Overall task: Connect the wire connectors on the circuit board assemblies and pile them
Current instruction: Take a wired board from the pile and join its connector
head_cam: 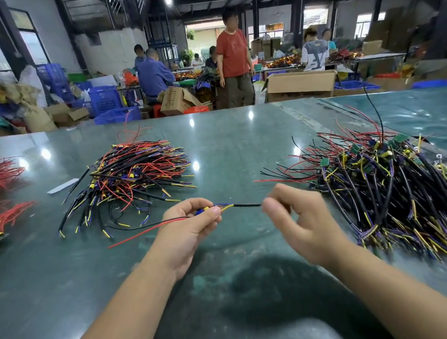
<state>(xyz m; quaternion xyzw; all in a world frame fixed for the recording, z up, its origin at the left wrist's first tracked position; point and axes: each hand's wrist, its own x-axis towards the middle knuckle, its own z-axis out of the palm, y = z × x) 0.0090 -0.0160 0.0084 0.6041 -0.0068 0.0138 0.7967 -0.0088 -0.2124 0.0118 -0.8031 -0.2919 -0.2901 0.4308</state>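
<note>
Pinching the connector [202,211] in our left hand [192,221] and its black wire [247,205] in our right hand [292,212], between both wire piles, we risk unseating the plug if tension pulls sideways.

Bare table [242,145] betw. wire pile [133,178] (left), board pile [387,181] right
</note>
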